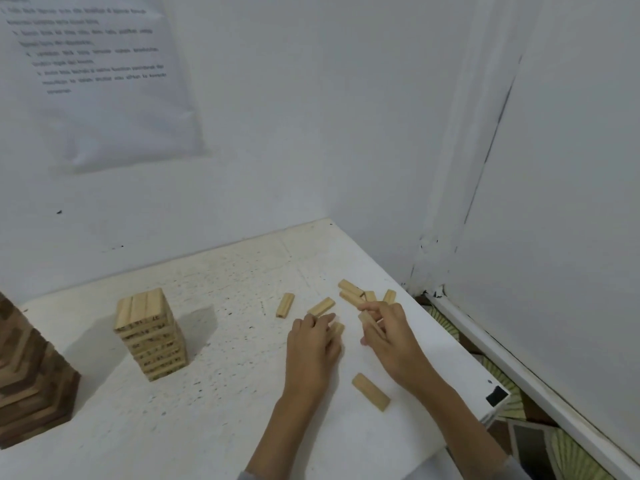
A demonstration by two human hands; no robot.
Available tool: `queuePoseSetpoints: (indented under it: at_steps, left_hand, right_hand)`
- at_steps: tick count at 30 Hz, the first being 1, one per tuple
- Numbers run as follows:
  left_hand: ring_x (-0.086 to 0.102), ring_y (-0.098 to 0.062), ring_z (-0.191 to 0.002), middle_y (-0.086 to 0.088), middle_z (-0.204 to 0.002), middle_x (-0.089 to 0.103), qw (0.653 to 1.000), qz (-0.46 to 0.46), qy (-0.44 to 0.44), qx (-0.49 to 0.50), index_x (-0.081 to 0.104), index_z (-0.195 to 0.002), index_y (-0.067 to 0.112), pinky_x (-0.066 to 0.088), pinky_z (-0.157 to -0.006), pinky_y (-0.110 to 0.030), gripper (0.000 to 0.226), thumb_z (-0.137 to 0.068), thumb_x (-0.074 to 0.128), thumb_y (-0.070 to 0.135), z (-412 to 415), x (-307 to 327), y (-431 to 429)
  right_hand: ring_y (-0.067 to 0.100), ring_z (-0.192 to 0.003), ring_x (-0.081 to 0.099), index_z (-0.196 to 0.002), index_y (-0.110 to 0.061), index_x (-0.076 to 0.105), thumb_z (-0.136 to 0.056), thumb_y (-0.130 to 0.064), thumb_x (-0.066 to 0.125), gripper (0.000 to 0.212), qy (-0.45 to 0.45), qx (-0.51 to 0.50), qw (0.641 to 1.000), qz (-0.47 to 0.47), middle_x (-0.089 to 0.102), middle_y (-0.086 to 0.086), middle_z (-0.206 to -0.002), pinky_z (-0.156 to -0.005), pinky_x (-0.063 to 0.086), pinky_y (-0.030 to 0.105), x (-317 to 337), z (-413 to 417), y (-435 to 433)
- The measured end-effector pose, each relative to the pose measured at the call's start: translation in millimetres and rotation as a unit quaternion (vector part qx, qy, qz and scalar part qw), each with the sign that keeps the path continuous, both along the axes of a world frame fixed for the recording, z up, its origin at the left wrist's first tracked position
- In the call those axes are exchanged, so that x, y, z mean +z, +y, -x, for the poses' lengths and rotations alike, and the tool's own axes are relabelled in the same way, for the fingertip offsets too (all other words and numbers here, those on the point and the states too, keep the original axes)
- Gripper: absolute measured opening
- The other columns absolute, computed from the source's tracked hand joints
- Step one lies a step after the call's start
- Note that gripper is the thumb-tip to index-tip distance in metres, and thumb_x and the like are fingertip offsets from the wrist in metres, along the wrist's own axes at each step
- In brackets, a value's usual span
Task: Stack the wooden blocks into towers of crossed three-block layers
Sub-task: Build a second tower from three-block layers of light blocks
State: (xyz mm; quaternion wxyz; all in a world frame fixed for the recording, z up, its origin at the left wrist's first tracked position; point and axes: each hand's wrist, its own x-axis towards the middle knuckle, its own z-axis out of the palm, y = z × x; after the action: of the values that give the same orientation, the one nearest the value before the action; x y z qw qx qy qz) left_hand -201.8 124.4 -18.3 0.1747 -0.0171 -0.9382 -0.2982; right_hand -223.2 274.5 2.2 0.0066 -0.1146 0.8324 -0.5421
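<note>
So, right hand [393, 339]: curled, pinching the held block [370, 323] between thumb and fingers, slantwise just above the counter.
Left hand [311, 344]: palm down, flat and relaxed, fingertips resting on two small blocks [335, 325] that lie on the counter; gripping nothing.
Gap between hands: a narrow strip of bare counter, hands near but apart.
Near block [370, 392]: flat on its side, just beside the right wrist, on the body's side.
Far cluster [351, 292]: several pale blocks heaped loosely beyond the right hand, close to the counter's far right corner.
Stray block [321, 306]: flat, just beyond the left fingertips.
Lone block [285, 305]: flat, a little further left.
Pale tower [150, 336]: upright, crossed three-block layers, well apart to the left of the left hand, wide open counter between.
Dark tower [33, 375]: at the left frame edge, partly cut off, near the pale tower.
Counter [225, 410]: white and speckled, right edge close to the right forearm, back edge against the wall [311, 133].
Printed sheet [104, 74]: hung on the wall upper left, text too blurred to read.
</note>
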Motion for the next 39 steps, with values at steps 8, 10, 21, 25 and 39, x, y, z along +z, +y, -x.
queuePoseSetpoints:
  at_steps: [8,10,21,25,39]
  left_hand:
    - [0.056,-0.011,-0.092,-0.001,-0.096,0.061,0.972,-0.235,-0.020,-0.003,0.057,-0.099,0.015,0.041,-0.079,-0.021,0.025,-0.103,0.033,0.012,-33,9,21]
    - [0.053,-0.005,-0.097,0.003,-0.103,0.059,0.959,-0.281,-0.030,0.015,0.056,-0.105,0.018,0.038,-0.080,-0.010,0.024,-0.104,0.033,0.015,-39,12,22]
    - [0.058,0.001,-0.083,0.006,-0.101,0.067,0.904,-0.416,0.023,0.091,0.068,-0.109,0.020,0.046,-0.069,-0.012,0.017,-0.095,0.058,0.022,-68,13,12]
    - [0.061,-0.003,-0.084,0.004,-0.097,0.069,0.890,-0.440,0.044,0.106,0.068,-0.114,0.022,0.049,-0.073,-0.016,0.021,-0.094,0.060,0.021,-79,13,4]
    - [0.062,-0.008,-0.086,0.001,-0.101,0.070,0.884,-0.441,0.034,0.150,0.069,-0.112,0.021,0.047,-0.071,-0.014,0.021,-0.094,0.060,0.016,-108,8,-65]
  right_hand:
    - [0.001,-0.059,0.041,-0.102,-0.020,0.054,-0.092,-0.009,0.058,0.015,-0.049,0.037,0.998,-0.025,0.042,-0.004,-0.074,-0.058,0.034,0.012,2,-26,12]
    - [0.003,-0.070,0.047,-0.102,-0.021,0.062,-0.088,-0.022,0.068,0.015,-0.044,0.025,0.996,-0.080,0.048,-0.006,-0.081,-0.063,0.037,0.011,2,-33,12]
    - [0.013,-0.089,0.058,-0.093,-0.010,0.064,-0.082,-0.024,0.075,0.020,-0.049,0.024,0.993,-0.100,0.062,-0.005,-0.091,-0.071,0.045,0.015,4,-53,4]
    - [0.010,-0.068,0.054,-0.094,-0.019,0.061,-0.078,-0.025,0.079,0.024,-0.078,0.024,0.996,0.038,0.062,0.002,-0.083,-0.064,0.048,0.022,9,-58,-8]
    - [0.012,-0.073,0.065,-0.092,-0.015,0.071,-0.083,-0.019,0.074,0.010,-0.110,0.098,0.984,0.098,0.070,0.002,-0.077,-0.075,0.052,0.028,4,-59,-87]
